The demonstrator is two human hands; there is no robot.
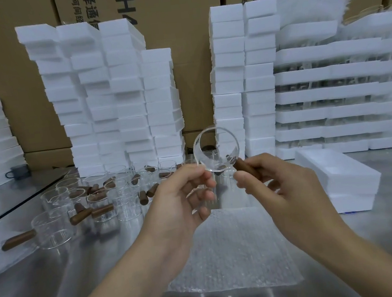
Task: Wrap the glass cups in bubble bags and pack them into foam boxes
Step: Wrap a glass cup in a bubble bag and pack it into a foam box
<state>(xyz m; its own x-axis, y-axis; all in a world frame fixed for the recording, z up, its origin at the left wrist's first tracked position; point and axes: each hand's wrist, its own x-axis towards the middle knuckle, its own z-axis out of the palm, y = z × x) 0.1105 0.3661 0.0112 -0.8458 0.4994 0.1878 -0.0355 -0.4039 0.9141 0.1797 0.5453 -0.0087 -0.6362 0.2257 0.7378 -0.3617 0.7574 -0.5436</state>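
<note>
- Hands at centre of the head view: a person holds one glass cup point(217, 149) up in the air above the steel worktop point(46, 285), in front of the gap between two foam stacks.
- The cup is tipped on its side, its round mouth turned toward the camera, so its axis runs away from the viewer toward the stacks.
- Its brown wooden handle point(241, 166) sticks out low and to the right, slanting down toward the right hand.
- The right hand point(286, 186) is closed around the handle, thumb and fingers gripping the wood.
- The left hand point(184, 199) pinches the lower left of the glass rim between thumb and forefinger; the other fingers curl loosely below.
- A bubble bag point(229, 250) lies flat on the worktop directly under the hands, its long side running toward the viewer.
- More handled glass cups point(92, 200) stand upright in a cluster at left, their handles pointing in different directions.
- A closed foam box point(339, 175) sits on the worktop at right, its long side angled away to the left.
- Tall foam box stacks point(114, 96) rise behind, against cardboard cartons point(173, 15).
</note>
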